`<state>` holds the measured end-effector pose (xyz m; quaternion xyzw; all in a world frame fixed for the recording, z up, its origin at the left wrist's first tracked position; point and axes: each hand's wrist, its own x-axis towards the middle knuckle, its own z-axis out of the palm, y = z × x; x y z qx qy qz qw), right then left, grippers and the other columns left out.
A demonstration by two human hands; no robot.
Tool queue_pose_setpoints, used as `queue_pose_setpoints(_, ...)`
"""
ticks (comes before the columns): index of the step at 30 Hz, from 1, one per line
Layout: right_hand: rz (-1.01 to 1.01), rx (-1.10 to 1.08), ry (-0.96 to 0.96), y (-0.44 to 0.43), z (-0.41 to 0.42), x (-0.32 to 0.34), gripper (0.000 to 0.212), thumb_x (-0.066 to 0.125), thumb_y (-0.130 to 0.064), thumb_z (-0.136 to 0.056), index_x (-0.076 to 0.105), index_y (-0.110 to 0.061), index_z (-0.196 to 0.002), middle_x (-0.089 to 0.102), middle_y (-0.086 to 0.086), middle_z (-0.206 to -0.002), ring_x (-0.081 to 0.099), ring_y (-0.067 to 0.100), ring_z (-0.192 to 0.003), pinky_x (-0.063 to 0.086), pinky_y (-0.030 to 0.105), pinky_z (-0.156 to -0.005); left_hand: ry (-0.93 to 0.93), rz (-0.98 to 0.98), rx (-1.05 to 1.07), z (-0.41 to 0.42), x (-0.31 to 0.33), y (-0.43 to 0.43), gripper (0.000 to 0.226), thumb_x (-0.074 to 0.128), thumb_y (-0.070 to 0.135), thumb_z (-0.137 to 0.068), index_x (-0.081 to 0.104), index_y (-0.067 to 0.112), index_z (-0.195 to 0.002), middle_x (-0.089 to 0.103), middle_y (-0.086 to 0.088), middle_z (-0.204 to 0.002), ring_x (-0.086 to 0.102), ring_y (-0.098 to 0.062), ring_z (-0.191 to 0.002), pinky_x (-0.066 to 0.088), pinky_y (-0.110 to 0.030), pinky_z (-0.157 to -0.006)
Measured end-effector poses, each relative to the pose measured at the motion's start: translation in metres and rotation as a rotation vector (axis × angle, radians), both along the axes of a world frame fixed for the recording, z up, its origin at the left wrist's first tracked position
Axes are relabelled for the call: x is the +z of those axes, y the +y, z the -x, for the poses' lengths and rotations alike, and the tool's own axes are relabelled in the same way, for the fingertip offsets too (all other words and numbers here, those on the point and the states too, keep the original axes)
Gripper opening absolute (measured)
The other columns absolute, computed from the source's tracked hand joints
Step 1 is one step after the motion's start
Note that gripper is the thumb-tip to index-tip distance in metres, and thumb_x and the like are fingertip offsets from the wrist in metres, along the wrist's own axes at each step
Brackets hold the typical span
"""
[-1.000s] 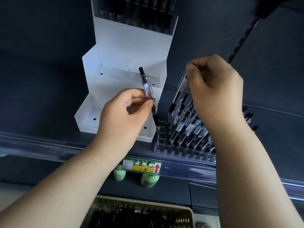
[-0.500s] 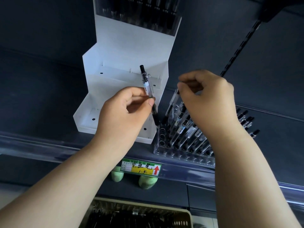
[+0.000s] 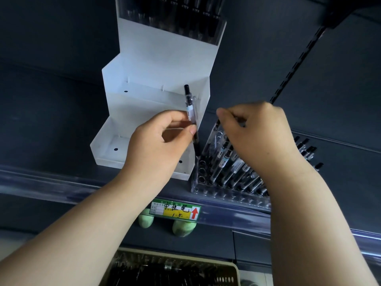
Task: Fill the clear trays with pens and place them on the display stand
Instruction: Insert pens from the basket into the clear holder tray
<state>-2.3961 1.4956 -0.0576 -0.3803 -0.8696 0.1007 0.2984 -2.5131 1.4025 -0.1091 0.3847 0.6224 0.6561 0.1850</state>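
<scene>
left hand (image 3: 156, 145): fingers curled, thumb and forefinger pinching a pen (image 3: 190, 108) at mid-barrel. the pen stands near upright, clicker end up, tip down just beside the near-left corner of the tray (image 3: 226, 196). whether the tip sits in a hole cannot be told. the pen crosses in front of the stand (image 3: 160, 58).

right hand (image 3: 257, 139): fingers curled tight, fingertips closed on the top of a leaning pen (image 3: 215, 129) at the tray's left end. its lower end goes down into the tray among the others.

tray: clear, on the dark shelf (image 3: 340, 182), just right of the stand's base. rows of pens (image 3: 233, 168) stand in its middle and right, all tilted alike. holes (image 3: 203, 170) along its left side show as rings. the right forearm hides part of it.

stand: white, stepped, on the same shelf. the top step carries a filled tray (image 3: 175, 19) of dark pens.

below: a price tag (image 3: 175, 210) with a red arrow on the shelf rail (image 3: 51, 183). two green round objects (image 3: 183, 228) sit under the tag. a basket (image 3: 234, 269) of dark pens lies at the bottom edge.
</scene>
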Motion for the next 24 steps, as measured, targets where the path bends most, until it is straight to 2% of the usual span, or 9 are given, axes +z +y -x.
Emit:
queue_pose_setpoints(2, -0.016, 0.014, 0.029, -0.001, -0.002, 0.001, 0.038, 0.054, -0.033, -0.092, 0.062, -0.012, -0.061, 0.058, 0.004, -0.054, 0.055, 0.030, -0.068, 0.049, 0.045, -0.079, 0.013, -0.001, -0.029, -0.002, -0.001, 0.005, 0.017, 0.068, 0.015, -0.083, 0.069, 0.031, -0.090, 0.072, 0.015, -0.085, 0.068, -0.002, -0.082, 0.053, -0.023, -0.083)
queue_pose_setpoints(4, -0.024, 0.030, 0.112, -0.002, -0.003, 0.002, 0.032, 0.056, -0.029, -0.091, 0.068, -0.012, -0.067, 0.061, 0.001, -0.056, 0.055, 0.028, -0.062, 0.047, 0.034, -0.074, 0.067, 0.011, -0.049, -0.004, -0.003, 0.010, 0.018, 0.069, 0.014, -0.082, 0.070, 0.031, -0.090, 0.072, 0.017, -0.084, 0.066, 0.002, -0.079, 0.050, -0.012, -0.077)
queue_pose_setpoints(7, -0.009, 0.039, 0.189, -0.004, -0.005, 0.004, 0.029, 0.056, -0.028, -0.091, 0.069, -0.015, -0.069, 0.056, -0.010, -0.054, 0.049, 0.015, -0.053, 0.033, 0.020, -0.068, 0.135, 0.036, -0.050, -0.007, -0.010, 0.017, 0.017, 0.070, 0.013, -0.081, 0.072, 0.025, -0.093, 0.069, 0.021, -0.082, 0.064, 0.007, -0.075, 0.045, -0.004, -0.071)
queue_pose_setpoints(10, -0.010, 0.036, 0.204, -0.004, -0.006, 0.004, 0.029, 0.056, -0.027, -0.091, 0.068, -0.014, -0.069, 0.059, -0.003, -0.057, 0.050, 0.016, -0.058, 0.032, 0.020, -0.065, 0.224, 0.078, -0.032, -0.010, -0.017, 0.023, 0.016, 0.071, 0.013, -0.080, 0.073, 0.020, -0.094, 0.064, 0.025, -0.077, 0.061, 0.011, -0.073, 0.042, 0.001, -0.068)
queue_pose_setpoints(14, 0.002, 0.030, 0.185, -0.003, -0.008, 0.002, 0.030, 0.056, -0.027, -0.091, 0.064, -0.014, -0.066, 0.056, -0.002, -0.056, 0.047, 0.018, -0.059, 0.030, 0.022, -0.059, 0.442, 0.198, -0.025, -0.013, -0.025, 0.026, 0.014, 0.072, 0.019, -0.080, 0.074, 0.020, -0.093, 0.063, 0.019, -0.075, 0.056, 0.006, -0.067, 0.035, 0.006, -0.066)
queue_pose_setpoints(16, -0.003, 0.031, 0.180, -0.003, -0.009, 0.001, 0.031, 0.056, -0.027, -0.091, 0.062, -0.014, -0.063, 0.050, -0.007, -0.051, 0.041, 0.010, -0.053, 0.029, 0.021, -0.055, 0.530, 0.256, -0.010, -0.014, -0.027, 0.027, 0.014, 0.071, 0.026, -0.081, 0.073, 0.023, -0.095, 0.067, 0.015, -0.080, 0.056, 0.001, -0.072, 0.035, 0.000, -0.064)
queue_pose_setpoints(19, -0.017, 0.041, 0.187, -0.003, -0.010, 0.001, 0.031, 0.056, -0.026, -0.091, 0.062, -0.013, -0.063, 0.047, -0.009, -0.050, 0.038, 0.008, -0.050, 0.030, 0.019, -0.053, 0.536, 0.272, 0.011, -0.015, -0.029, 0.029, 0.014, 0.069, 0.029, -0.082, 0.072, 0.024, -0.095, 0.070, 0.012, -0.084, 0.059, -0.003, -0.074, 0.039, -0.012, -0.067)
queue_pose_setpoints(24, -0.029, 0.057, 0.189, -0.004, -0.014, 0.002, 0.026, 0.057, -0.024, -0.091, 0.067, -0.014, -0.069, 0.054, -0.011, -0.056, 0.042, 0.004, -0.054, 0.031, 0.020, -0.059, 0.485, 0.286, 0.006, -0.013, -0.030, 0.030, 0.014, 0.071, 0.025, -0.081, 0.071, 0.020, -0.095, 0.058, 0.018, -0.073, 0.055, -0.002, -0.072, 0.035, 0.003, -0.060)
